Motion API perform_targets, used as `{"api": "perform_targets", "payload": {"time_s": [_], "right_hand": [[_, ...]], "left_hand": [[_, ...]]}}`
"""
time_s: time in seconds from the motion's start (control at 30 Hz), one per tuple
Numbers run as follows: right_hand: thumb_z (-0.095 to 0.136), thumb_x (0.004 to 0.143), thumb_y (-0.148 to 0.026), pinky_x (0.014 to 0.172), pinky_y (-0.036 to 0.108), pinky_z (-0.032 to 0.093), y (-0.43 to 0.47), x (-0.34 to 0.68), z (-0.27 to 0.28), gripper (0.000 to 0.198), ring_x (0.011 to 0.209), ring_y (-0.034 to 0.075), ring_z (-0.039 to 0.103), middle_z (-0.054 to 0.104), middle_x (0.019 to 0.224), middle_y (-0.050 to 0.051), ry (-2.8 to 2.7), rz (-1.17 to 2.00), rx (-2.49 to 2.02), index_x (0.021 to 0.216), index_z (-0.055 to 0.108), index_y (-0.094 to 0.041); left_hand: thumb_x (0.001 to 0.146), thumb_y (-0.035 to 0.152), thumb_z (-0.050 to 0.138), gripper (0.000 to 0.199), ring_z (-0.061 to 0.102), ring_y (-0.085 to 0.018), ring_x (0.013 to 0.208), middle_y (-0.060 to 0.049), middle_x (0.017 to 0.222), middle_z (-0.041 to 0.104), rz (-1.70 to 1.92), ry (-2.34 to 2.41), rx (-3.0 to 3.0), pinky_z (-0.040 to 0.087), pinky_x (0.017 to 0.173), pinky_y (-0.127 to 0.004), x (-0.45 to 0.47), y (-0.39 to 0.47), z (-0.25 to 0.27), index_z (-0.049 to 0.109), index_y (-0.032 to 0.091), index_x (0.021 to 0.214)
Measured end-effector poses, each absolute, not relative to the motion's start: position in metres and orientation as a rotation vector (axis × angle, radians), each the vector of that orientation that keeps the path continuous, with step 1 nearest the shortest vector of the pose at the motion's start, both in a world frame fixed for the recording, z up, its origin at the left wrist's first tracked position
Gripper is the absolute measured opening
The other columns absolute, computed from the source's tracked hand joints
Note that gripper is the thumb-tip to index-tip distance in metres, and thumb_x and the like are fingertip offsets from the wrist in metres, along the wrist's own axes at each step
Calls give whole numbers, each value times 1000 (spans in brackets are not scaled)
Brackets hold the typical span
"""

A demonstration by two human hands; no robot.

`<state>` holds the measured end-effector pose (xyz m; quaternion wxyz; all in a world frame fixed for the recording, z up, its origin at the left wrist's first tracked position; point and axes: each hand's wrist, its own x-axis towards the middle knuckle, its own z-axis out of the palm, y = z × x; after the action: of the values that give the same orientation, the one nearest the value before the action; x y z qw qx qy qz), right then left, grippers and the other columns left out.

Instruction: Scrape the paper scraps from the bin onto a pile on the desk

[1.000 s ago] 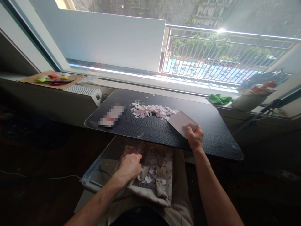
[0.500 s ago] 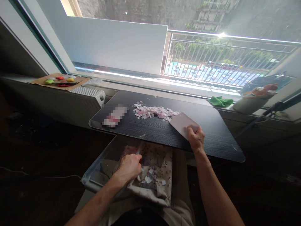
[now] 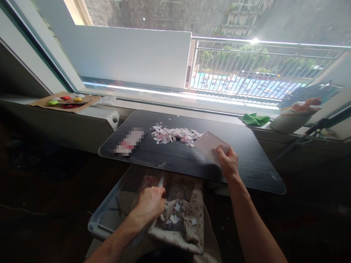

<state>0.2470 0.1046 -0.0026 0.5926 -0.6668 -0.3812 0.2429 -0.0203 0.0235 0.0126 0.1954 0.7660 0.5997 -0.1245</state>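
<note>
My right hand (image 3: 228, 162) is closed round the near edge of a flat white plastic scraper (image 3: 210, 142) with rounded corners. The scraper leans over the dark table (image 3: 175, 159), its left corner touching a heap of small paper scraps (image 3: 175, 134). Below the table's near edge, my left hand (image 3: 152, 201) is a fist at the left side of a speckled cloth bag (image 3: 194, 233); it appears to grip the bag's edge, though its fingers are mostly hidden. A pale strip sticks up above this fist. Several white scraps (image 3: 174, 218) lie on the cloth, over my lap.
A blurred-out pinkish item (image 3: 130, 141) lies on the table's left. Below it stands a clear plastic box (image 3: 101, 215). A radiator (image 3: 101, 114) adjoins the table's left end. On the sill are a green cloth (image 3: 255, 119), a pot (image 3: 290, 120) and cardboard with coloured lumps (image 3: 90, 100).
The scraper and heap keep nearly the same places relative to the table. The camera view has shifted slightly, with the table lower in the picture. Both hands keep their grips.
</note>
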Motion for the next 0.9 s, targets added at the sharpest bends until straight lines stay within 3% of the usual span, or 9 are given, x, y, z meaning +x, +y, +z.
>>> {"api": "perform_targets", "payload": {"time_s": [0.1,0.33,0.6,0.9], "right_hand": [[57,61,-43,51,24,43,110,246,-1,37,58,13,52,59,70,1,-936,500,-1606,85,59,-15],[56,64,-44,48,24,42,101,246,8,39,59,14,53,60,71,2,-1036,619,-1616,92,59,-16],[56,65,-41,49,24,43,93,235,17,35,56,13,53,60,67,1,-1132,760,-1621,88,60,-15],[57,64,-37,49,24,44,86,232,28,31,58,14,55,61,68,2,-1162,817,-1600,85,60,-15]], "left_hand": [[68,17,40,26,60,-21,81,-5,84,66,-357,1693,2125,43,67,-29,-21,24,15,61,24,83],[68,17,38,25,61,-20,78,-7,79,65,-391,1707,2116,43,66,-27,-20,30,9,61,20,77],[70,18,39,26,61,-22,80,-12,80,65,-539,1765,2114,45,70,-30,-14,43,-1,63,15,79],[69,13,40,25,61,-20,80,-9,81,66,-546,1720,2156,45,70,-28,-19,40,1,63,18,78]]}}
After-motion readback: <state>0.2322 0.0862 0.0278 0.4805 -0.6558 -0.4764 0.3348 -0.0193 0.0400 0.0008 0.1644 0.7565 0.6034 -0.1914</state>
